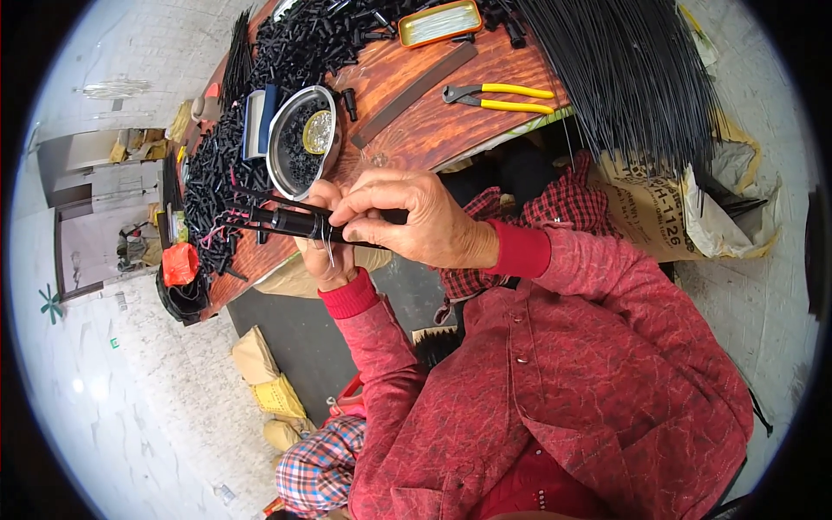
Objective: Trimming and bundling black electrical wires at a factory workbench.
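Note:
Both hands meet in front of the table's near edge, around a black tubular part (295,222) with thin black rods along it and pink-tipped ends at its left. My left hand (328,267) is closed round the part from behind and below; most of its fingers are hidden. My right hand (420,217) is closed on the part's right end, thumb and fingertips pressed together. A thin pale strand (327,236) crosses the black part between the hands, its ends hanging down. Just beyond the hands stands a metal bowl (334,158) of small black pieces, with a yellow round tin (319,133) inside.
Heaps of black tubular pieces (295,52) cover the reddish wooden table (407,130). Yellow-handled pliers (498,97), a dark flat bar (416,95) and an orange-rimmed tin of pale pins (439,24) lie on it. Long black rods (624,78) overhang the right, above a printed sack (646,208).

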Demonstrator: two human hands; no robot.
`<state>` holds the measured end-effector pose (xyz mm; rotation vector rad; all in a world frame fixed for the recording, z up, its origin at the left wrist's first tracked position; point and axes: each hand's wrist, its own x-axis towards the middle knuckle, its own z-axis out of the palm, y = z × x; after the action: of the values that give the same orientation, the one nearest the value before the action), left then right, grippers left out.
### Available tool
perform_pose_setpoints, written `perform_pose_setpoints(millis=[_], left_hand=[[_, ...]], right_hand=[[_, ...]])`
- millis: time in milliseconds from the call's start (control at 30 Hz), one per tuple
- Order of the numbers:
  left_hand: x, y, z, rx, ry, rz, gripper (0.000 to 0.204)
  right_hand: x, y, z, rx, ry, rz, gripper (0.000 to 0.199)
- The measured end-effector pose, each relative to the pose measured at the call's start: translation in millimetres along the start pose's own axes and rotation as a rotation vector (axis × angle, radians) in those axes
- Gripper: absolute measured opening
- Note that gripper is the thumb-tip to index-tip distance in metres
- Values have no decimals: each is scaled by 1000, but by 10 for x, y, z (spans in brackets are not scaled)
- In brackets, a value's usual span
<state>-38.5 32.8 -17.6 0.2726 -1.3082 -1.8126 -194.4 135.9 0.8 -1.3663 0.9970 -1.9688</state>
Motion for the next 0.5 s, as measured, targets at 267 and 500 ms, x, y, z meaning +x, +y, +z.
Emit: perform_pose_setpoints(millis=[267, 500], left_hand=[[82, 177, 104, 260, -84, 69, 51], [105, 267, 346, 346, -79, 56, 51]], right_hand=[[50, -16, -106, -31, -57, 19, 20], [30, -72, -83, -150, -9, -85, 19]])
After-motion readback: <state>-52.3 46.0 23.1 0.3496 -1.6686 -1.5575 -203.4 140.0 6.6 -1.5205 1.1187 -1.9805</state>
